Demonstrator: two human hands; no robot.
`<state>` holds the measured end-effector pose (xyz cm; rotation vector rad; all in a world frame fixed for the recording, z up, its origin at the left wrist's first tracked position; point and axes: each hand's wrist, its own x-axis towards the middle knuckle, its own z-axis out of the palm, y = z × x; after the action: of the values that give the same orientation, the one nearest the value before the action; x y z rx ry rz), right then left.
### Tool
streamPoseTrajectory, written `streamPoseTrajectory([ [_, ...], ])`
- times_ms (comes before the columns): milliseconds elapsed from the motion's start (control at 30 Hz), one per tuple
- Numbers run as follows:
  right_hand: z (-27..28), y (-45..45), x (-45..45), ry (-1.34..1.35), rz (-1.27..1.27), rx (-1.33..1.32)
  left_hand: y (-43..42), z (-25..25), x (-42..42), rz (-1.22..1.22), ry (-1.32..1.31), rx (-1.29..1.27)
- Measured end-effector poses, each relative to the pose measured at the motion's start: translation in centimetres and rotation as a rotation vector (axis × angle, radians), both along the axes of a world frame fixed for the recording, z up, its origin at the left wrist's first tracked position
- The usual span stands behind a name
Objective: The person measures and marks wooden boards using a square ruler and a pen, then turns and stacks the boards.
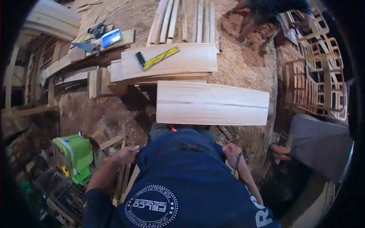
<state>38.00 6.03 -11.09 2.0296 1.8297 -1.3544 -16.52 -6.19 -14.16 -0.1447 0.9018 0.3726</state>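
My left hand (pixel 128 154) is closed at the left side of the navy shirt (pixel 182 174), its fingers pinching the fabric near the hem. On the other side my right hand (pixel 232 152), with a dark band at the wrist, is also closed on the shirt's edge. Just beyond my waist lies a pale wooden board (pixel 213 102) with a dark crack along its length. Behind it, a second board (pixel 194 57) carries a square (pixel 159 59) with a yellow blade and a black stock.
A lit phone (pixel 111 38) and a handsaw (pixel 86 47) lie at back left. Timber strips (pixel 167 21) extend away over sawdust. A green case (pixel 74 154) stands lower left. Another person (pixel 266 19) crouches at back right, beside wooden frames (pixel 319 76). Grey cloth (pixel 319 144) hangs right.
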Motion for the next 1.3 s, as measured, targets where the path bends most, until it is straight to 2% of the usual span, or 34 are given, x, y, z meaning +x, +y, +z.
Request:
streamPoseTrajectory([
  [33,0.0,0.6,-0.4,0.013,-0.079,0.014,-0.9,-0.6,-0.5,-0.023,0.018,0.003],
  [67,0.6,1.6,-1.1,0.022,-0.16,0.025,-3.1,-4.1,-1.5,-0.289,0.055,0.157],
  [167,-0.8,2.1,-1.6,0.047,-0.295,0.07,-0.4,-1.2,-1.3,-0.876,0.406,0.367],
  [200,-1.9,2.0,-1.8,0.033,-0.329,0.094,0.8,1.0,-0.8,-0.704,0.589,0.112],
  [233,-3.1,1.6,-2.1,0.015,-0.371,0.116,0.0,-0.5,-1.9,-0.49,0.548,0.095],
  [300,-6.4,-0.3,-2.4,-0.047,-0.26,0.158,-1.8,-4.6,-4.3,-0.082,0.442,0.058],
  [333,-7.9,-1.0,-2.8,-0.081,-0.208,0.184,-0.2,-3.7,-4.3,-0.007,0.498,0.085],
  [433,-9.7,-2.2,-8.1,-0.146,-0.13,0.47,2.6,-4.7,-6.7,0.144,0.497,-0.105],
  [500,-10.2,-2.1,-11.2,-0.117,-0.204,0.423,2.2,-7.9,-11.2,-0.118,0.486,0.012],
  [567,-10.8,-2.7,-12.9,-0.153,-0.229,0.371,4.4,-8.6,-13.8,-0.411,0.495,0.115],
  [633,-10.5,-4.1,-13.6,-0.25,-0.188,0.302,9.9,-6.0,-13.9,-0.722,0.527,0.191],
  [667,-9.5,-4.5,-13.9,-0.324,-0.272,0.088,11.0,-11.1,-16.1,-1.009,0.55,0.664],
  [700,-10.2,-5.8,-13.1,-0.288,-0.273,0.063,12.1,-15.9,-18.1,-1.27,0.539,1.15],
  [767,-10.1,-8.6,-11.7,-0.259,-0.204,-0.015,19.7,-14.5,-15.6,-1.137,0.938,1.008],
  [800,-8.6,-9.3,-12.0,-0.268,-0.135,-0.069,23.1,-14.0,-14.7,-0.897,1.103,1.09],
  [833,-7.4,-9.8,-12.8,-0.327,-0.205,-0.109,26.9,-11.8,-13.3,-0.666,1.155,1.189],
  [867,-5.6,-9.6,-14.5,-0.386,-0.276,-0.146,30.5,-11.9,-12.8,-0.692,1.174,1.156],
  [900,-4.6,-9.9,-15.6,-0.448,-0.351,-0.186,33.1,-12.5,-11.9,-0.673,1.3,1.254],
  [933,-5.0,-11.2,-15.9,-0.435,-0.289,-0.092,35.1,-13.2,-10.8,-0.653,1.42,1.35],
  [1000,-7.1,-14.4,-15.4,-0.41,-0.16,0.093,39.8,-13.9,-8.7,-0.847,1.523,1.409],
  [1100,-5.9,-14.4,-17.8,-0.249,-0.442,-0.13,43.4,-14.2,-6.0,-0.975,1.656,1.507],
  [1133,-6.4,-14.8,-18.3,-0.278,-0.396,-0.089,43.9,-14.5,-5.4,-1.01,1.667,1.497],
  [1267,-1.4,-9.9,-23.6,-0.31,-0.577,-0.156,47.8,-14.4,-5.7,-1.301,1.374,1.325],
  [1300,-1.7,-10.2,-23.6,-0.342,-0.553,-0.163,48.2,-14.6,-6.4,-1.234,1.398,1.347],
])
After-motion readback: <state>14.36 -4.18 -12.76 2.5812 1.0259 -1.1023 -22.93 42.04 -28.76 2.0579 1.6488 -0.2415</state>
